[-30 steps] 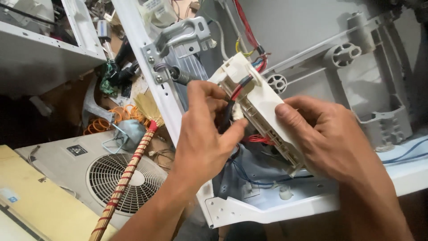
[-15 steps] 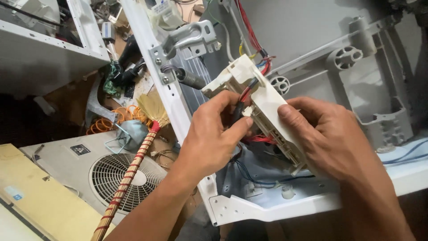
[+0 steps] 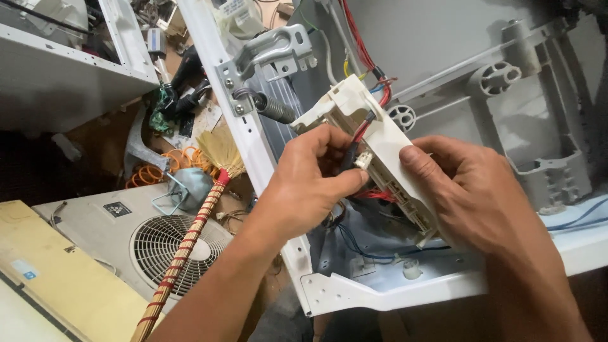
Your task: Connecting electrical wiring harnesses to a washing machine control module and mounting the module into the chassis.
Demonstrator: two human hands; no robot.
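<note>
My right hand (image 3: 472,196) grips a white plastic control module (image 3: 380,142) with red wires running into it, held over an opened white appliance cabinet (image 3: 354,291). My left hand (image 3: 310,183) pinches a small white wire connector (image 3: 362,160) at the module's side, thumb and forefinger closed on it. Red and black wires (image 3: 370,117) pass behind my left fingers. Blue wires (image 3: 367,250) lie loose in the cabinet below the module.
A metal bracket with a spring (image 3: 269,76) sits on the cabinet's white frame. A broom with a red-banded handle (image 3: 190,240) leans across an outdoor fan unit (image 3: 171,244). Orange coiled wire (image 3: 152,171) and clutter lie on the floor; yellow board (image 3: 57,272) lower left.
My left hand has shifted from grasping the red-black wire bundle to pinching the small white connector at the module's side. The module has tilted slightly; my right hand keeps its grip.
</note>
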